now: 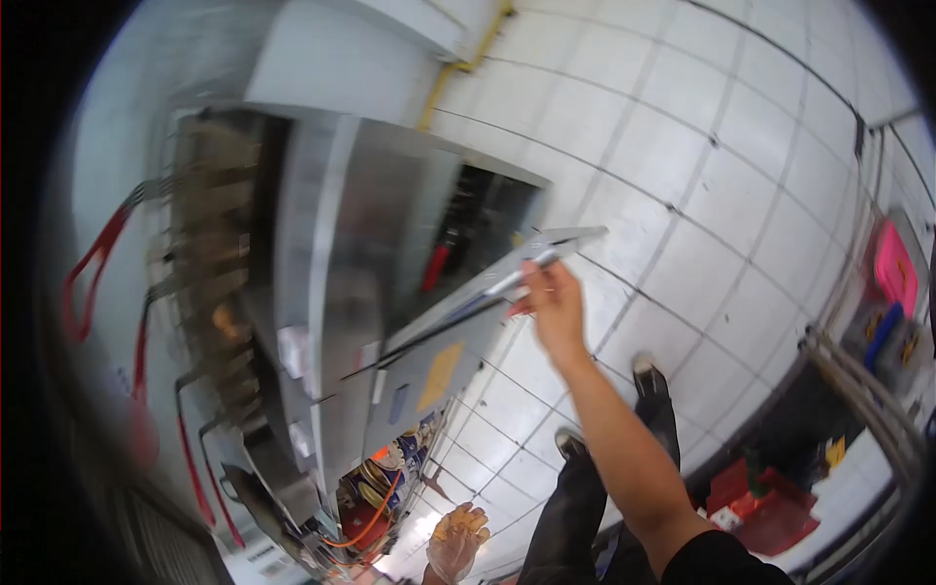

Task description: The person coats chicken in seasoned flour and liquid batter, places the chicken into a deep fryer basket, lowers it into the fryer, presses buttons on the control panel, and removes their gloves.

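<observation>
My right hand (551, 297) is closed around the top edge of a metal cabinet door (468, 297), which stands ajar at a slant. Behind the door the cabinet's dark inside shows, with a red-handled item (437, 265) in it. My left hand (456, 541), low in the view, wears a clear plastic glove with yellow-orange patches at the fingers. Its fingers are curled, and what they hold, if anything, I cannot make out. It is apart from the cabinet.
A steel counter (331, 234) stands at left, with red-handled baskets (93, 258) beyond it. Below the cabinet are cans (375, 478) and an orange hose (385, 507). White floor tiles (673, 263) lie at right. A red bin (765, 507) and a pink item (892, 263) are at far right.
</observation>
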### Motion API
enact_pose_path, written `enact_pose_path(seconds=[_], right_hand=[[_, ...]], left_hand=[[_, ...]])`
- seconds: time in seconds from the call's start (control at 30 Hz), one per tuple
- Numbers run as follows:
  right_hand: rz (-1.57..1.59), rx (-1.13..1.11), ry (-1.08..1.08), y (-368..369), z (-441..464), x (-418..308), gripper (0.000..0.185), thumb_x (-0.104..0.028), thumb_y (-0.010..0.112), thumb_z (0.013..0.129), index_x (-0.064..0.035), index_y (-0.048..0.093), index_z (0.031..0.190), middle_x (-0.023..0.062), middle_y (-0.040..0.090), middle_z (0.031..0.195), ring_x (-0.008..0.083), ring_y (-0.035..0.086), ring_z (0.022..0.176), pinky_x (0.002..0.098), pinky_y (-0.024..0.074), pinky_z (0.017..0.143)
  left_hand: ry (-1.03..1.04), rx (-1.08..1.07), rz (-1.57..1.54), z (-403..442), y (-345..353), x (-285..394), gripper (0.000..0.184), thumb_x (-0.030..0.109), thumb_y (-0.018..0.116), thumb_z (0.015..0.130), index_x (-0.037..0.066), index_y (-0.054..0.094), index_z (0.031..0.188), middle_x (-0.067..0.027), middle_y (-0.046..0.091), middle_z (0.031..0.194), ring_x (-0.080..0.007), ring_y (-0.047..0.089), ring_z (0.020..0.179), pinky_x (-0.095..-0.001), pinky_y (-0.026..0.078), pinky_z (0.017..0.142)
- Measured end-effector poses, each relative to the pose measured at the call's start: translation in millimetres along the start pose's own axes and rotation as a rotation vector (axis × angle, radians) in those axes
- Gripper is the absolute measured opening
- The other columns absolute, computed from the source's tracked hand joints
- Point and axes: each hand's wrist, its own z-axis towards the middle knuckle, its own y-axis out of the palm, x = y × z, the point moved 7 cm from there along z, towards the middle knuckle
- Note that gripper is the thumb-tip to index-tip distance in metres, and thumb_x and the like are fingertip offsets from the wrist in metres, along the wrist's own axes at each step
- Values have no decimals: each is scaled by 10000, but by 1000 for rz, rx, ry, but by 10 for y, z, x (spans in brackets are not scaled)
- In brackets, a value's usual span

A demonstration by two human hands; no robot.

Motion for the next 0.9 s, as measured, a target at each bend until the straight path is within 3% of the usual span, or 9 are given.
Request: enact_pose_path(seconds=[0.07, 0.17, 0.37, 0.6, 0.7, 0.73, 0.83, 0.87, 0.9], right_hand=[[-88, -38, 29, 95, 236, -62, 312, -359, 637, 1028, -51, 602, 993, 60, 678, 824, 144, 686, 637, 257, 490, 536], [-158, -39, 109, 250, 404, -163, 361, -422, 657, 1004, -65, 599, 1014, 76, 692, 876, 173, 698, 671, 291, 511, 581], [-361, -14, 120, 454, 65, -429, 229, -293, 628, 995, -87, 598, 1090, 86, 677, 1057, 219, 713, 829, 331, 537, 678], [-642, -774, 62, 2918, -1514, -1349, 276, -307, 554, 1042, -56, 660, 1081, 95, 700, 923, 203, 708, 770, 313, 576, 708], [-565, -726, 54, 3676, -1631, -1552, 370, -338, 487, 1074, -11, 661, 1058, 85, 695, 906, 218, 709, 803, 332, 565, 726], [-571, -632, -31, 3791, -1566, -1641, 406, -364, 470, 1078, -5, 660, 1056, 103, 701, 942, 217, 687, 806, 347, 564, 751], [-499, -654, 121, 3952, -1466, -1570, 393, -394, 502, 1060, -34, 652, 1105, 119, 694, 978, 231, 670, 844, 381, 560, 779], [-537, -640, 143, 3907, -1426, -1487, 395, -402, 514, 1051, -37, 650, 1115, 118, 693, 976, 232, 669, 857, 384, 561, 780], [-576, -627, 169, 3824, -1404, -1369, 398, -409, 525, 1042, -40, 647, 1125, 116, 692, 974, 233, 668, 871, 387, 562, 782]], left_hand=[[64, 84, 98, -157, 11, 90, 509, 445, 559, 1011, 44, 572, 1325, -130, 616, 1254, -263, 560, 1144, -403, 433, 915], [438, 195, 1093, -441, -91, 334, 246, 201, 524, 1010, 95, 633, 1204, -71, 642, 1192, -245, 562, 1180, -387, 434, 1040], [613, 98, 1126, -486, -1343, 273, 354, 149, 544, 1000, 67, 605, 1339, -108, 626, 1335, -275, 524, 1286, -410, 387, 1129], [353, -74, -255, -470, -2274, -72, 393, 356, 406, 1070, 193, 479, 1420, -86, 593, 1297, -294, 550, 1181, -495, 496, 942], [341, -58, -255, -108, -2630, -235, 340, 430, 344, 1078, 243, 545, 1279, -54, 613, 1166, -258, 565, 1049, -490, 502, 851], [388, -123, -161, 105, -2680, -241, 333, 452, 344, 1085, 217, 580, 1107, -27, 604, 995, -230, 555, 860, -447, 497, 710], [165, -451, -810, 81, -2578, -196, 379, 491, 354, 1086, 210, 593, 1001, -27, 577, 884, -224, 532, 749, -399, 475, 604], [213, -219, -757, 179, -2697, -195, 416, 514, 364, 1084, 196, 597, 952, -29, 552, 834, -220, 501, 678, -362, 437, 541], [245, -250, -751, 226, -2722, -96, 415, 518, 370, 1082, 198, 597, 948, -28, 549, 831, -219, 500, 684, -366, 437, 546]])
